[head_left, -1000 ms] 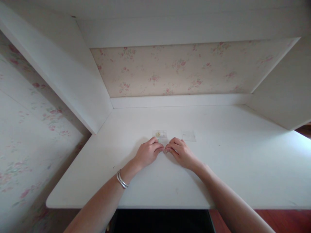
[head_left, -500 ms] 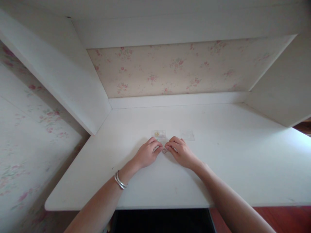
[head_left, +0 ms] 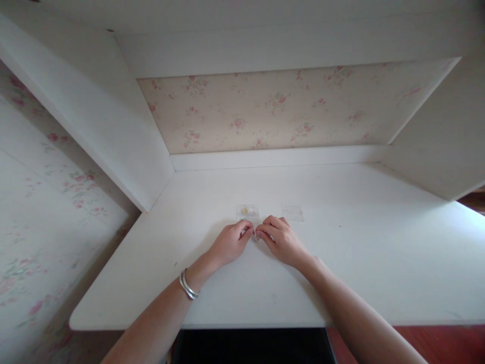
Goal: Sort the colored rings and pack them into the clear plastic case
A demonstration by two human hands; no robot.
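My left hand (head_left: pixel 232 241) and my right hand (head_left: pixel 279 238) meet over the middle of the white desk, fingertips pinched almost together. Between them is a small, thin, pale looped piece (head_left: pixel 257 236), too small to name for certain; both pinches close on it. Just beyond my left fingers lies a clear plastic bag (head_left: pixel 253 208) with small yellowish bits in it. A second clear plastic bag (head_left: pixel 293 213) lies flat beyond my right hand. Two silver bangles (head_left: pixel 188 284) circle my left wrist.
The white desktop (head_left: pixel 371 242) spreads around both hands, with a raised side panel at each end. A shelf overhangs the back, above floral wallpaper (head_left: pixel 265 111). Below the front edge is a dark object (head_left: pixel 253 346) and a red floor (head_left: pixel 439 344).
My left fingers have curled down a little and back from the bag with yellowish bits. The small looped piece has shifted slightly between my fingertips. Both plastic bags stay where they were.
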